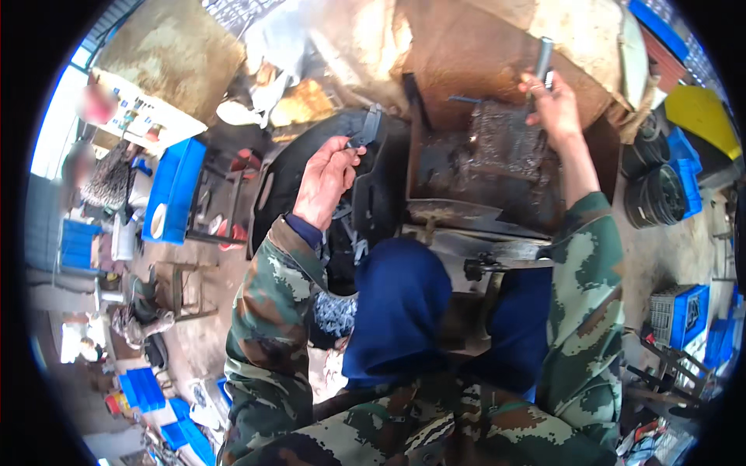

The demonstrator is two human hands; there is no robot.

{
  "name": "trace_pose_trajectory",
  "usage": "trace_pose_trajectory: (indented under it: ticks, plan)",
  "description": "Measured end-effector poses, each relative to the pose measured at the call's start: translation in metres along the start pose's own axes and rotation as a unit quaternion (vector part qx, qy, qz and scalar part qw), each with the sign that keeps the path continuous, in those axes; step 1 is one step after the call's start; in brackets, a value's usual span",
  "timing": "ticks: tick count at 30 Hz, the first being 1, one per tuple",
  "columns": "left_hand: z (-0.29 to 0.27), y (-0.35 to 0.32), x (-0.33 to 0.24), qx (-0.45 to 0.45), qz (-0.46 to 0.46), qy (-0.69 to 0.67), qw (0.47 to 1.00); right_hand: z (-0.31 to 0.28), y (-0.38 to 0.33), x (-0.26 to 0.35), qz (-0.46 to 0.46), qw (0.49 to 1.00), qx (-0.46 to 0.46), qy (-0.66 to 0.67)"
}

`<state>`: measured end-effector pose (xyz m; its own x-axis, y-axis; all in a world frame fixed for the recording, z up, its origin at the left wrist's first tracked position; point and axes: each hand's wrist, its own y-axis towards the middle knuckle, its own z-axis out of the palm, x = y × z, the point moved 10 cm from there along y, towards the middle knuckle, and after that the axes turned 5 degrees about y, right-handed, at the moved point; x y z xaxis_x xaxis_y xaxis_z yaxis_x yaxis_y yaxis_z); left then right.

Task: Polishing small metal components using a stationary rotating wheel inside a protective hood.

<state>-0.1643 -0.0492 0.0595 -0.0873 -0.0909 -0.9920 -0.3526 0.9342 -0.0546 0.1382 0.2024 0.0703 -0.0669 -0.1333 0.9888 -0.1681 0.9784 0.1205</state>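
The left hand [325, 180] is closed, thumb and fingers pinched on a small dark metal part [365, 130] at about 11 o'clock from the picture's middle, held over a large black curved panel [291, 167]. The right hand [553, 105], up at 1 o'clock, is wrapped tight around a grey upright handle [542, 58] above a rusty metal machine [486, 167]. A dark, greasy block [505, 140] sits in the machine just below that hand.

By the look of it the step in hand is feeding: the part is on its way toward the machine while the handle is held ready. The next move calls for seating the part squarely at the block, clearing the left fingers, and only then working the handle. Blue crates [175, 186] stand at 9 o'clock.
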Motion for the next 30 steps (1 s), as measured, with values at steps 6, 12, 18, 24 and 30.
trace_pose_trajectory:
  ticks: [6, 12, 18, 24, 30]
  plan:
    - [0.122, 0.044, -0.056, 0.073, 0.041, -0.146, 0.986, 0.002, -0.003, 0.003, -0.011, 1.0, 0.009, 0.022]
    - [0.202, 0.079, -0.072, 0.1, 0.024, -0.203, 0.974, 0.0, -0.005, 0.01, -0.018, 1.0, -0.004, 0.006]
    - [0.214, 0.084, -0.034, 0.063, -0.009, -0.179, 0.982, -0.004, -0.002, 0.009, -0.009, 1.0, -0.007, -0.011]
    - [0.206, 0.097, 0.002, 0.03, -0.005, -0.141, 0.99, -0.002, -0.001, 0.005, -0.014, 1.0, -0.005, -0.008]
    - [0.204, 0.103, 0.002, -0.001, 0.051, -0.09, 0.995, 0.003, -0.003, 0.006, -0.004, 1.0, -0.008, -0.007]
